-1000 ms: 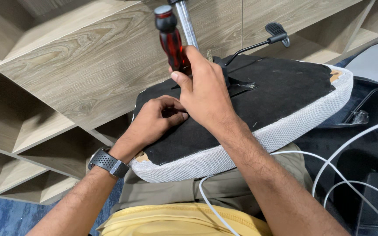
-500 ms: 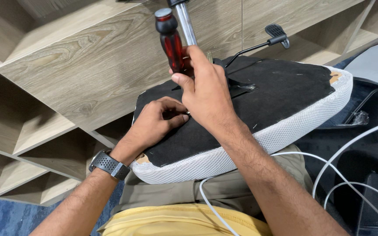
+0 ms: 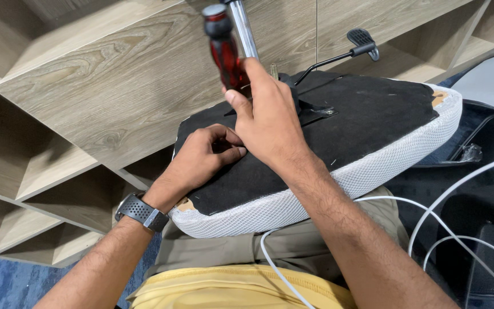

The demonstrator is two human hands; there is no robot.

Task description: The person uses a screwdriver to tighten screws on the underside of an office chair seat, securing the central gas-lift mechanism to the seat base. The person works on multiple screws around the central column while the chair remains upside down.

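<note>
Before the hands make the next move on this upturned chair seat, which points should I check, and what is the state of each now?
1. Right hand grips the red-handled screwdriver: ok.
2. Screwdriver tip seated on a screw: cannot tell, the hand hides it.
3. Left hand presses on the black underside of the chair seat, fingers curled near the tip: ok.
4. Seat rests on the person's lap, white mesh edge toward the body: ok.
5. White cable lies beside the right forearm, off the seat: ok.
6. Lever and chrome post stand beyond the hands: ok.
</note>
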